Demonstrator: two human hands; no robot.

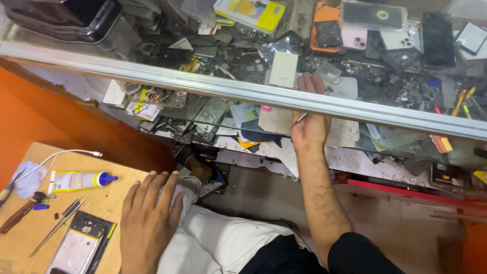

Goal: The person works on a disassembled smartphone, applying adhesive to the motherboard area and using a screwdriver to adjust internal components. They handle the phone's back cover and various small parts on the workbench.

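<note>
The right hand point(309, 129), reaching up into the cluttered glass counter shelf point(355, 147), pinches thin metal tweezers point(299, 120) whose long axis slants down-left from its fingers, while the left hand point(147, 218) lies flat and released on the knee, far lower.

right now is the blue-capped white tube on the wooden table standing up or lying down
Lying down: the white tube rests on its side on the wooden table, blue cap pointing right.

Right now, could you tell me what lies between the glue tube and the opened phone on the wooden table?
In the head view, metal tweezers lie between the glue tube and opened phone.
</note>
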